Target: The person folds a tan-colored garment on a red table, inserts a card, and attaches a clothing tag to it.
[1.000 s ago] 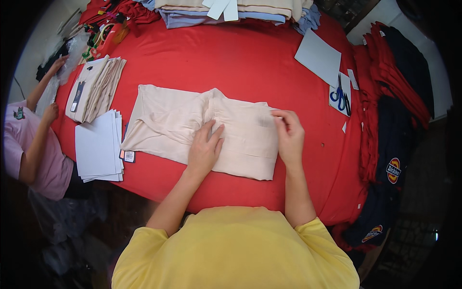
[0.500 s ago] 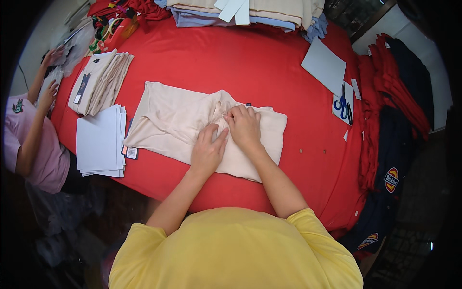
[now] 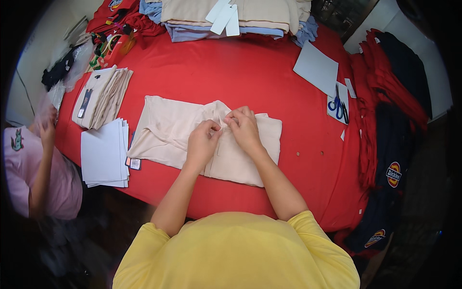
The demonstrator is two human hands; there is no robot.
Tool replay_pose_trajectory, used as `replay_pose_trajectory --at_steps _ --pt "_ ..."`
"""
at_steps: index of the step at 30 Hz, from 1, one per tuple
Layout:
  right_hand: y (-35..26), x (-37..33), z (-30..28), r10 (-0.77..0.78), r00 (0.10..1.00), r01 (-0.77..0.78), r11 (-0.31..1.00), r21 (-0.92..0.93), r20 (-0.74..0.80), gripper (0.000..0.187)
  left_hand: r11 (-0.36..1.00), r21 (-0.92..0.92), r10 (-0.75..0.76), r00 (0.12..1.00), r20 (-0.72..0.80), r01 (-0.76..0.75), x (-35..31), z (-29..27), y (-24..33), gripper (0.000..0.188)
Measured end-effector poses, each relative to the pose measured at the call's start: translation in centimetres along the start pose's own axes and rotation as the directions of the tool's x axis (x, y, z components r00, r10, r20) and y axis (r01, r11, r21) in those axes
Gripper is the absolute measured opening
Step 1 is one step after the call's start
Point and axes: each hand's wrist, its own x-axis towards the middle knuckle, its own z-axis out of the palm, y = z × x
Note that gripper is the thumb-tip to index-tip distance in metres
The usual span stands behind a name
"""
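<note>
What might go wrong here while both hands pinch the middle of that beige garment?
1. The left hand and right hand bunch the beige garment at its centre, so the fold may wrinkle or skew.
2. The white sheet stack lies right beside the garment, near the table edge; tugging the cloth might nudge sheets off.

Yellow tee [image 3: 236, 255] — short slvs, bare forearms

Beige garment [image 3: 173, 132] folded on the red counter [image 3: 269, 72].
It lies flat and roughly rectangular, long side running left to right, with a small tag at its lower left corner. A raised fold of cloth near its middle top is pinched up where both grips meet; its right part lies smooth.
</note>
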Motion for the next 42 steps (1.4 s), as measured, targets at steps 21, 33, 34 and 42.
replay_pose_trajectory --at_steps 21,33,34,42 --pt "0.6 -4.1 -2.0 -0.001 0.999 -0.008 0.978 0.210 0.047 0.008 0.645 -0.619 -0.247 0.888 0.388 0.449 0.7 0.2 -3.7 0.015" --pt "0.9 -4.8 -1.2 -0.246 0.969 0.245 0.969 -0.038 -0.034 0.004 0.549 -0.683 -0.275 0.876 0.396 0.481 0.7 0.1 -3.8 0.025" --pt "0.9 -4.8 -1.2 -0.247 0.968 0.246 0.969 -0.039 -0.035 0.004 0.554 -0.682 -0.273 0.878 0.393 0.477 0.7 0.1 -3.9 0.026" --pt "0.8 -4.8 -1.3 -0.240 0.970 0.238 0.970 -0.041 -0.042 0.004 0.693 -0.598 -0.241 0.911 0.334 0.402 0.9 1.1 -4.2 0.028"
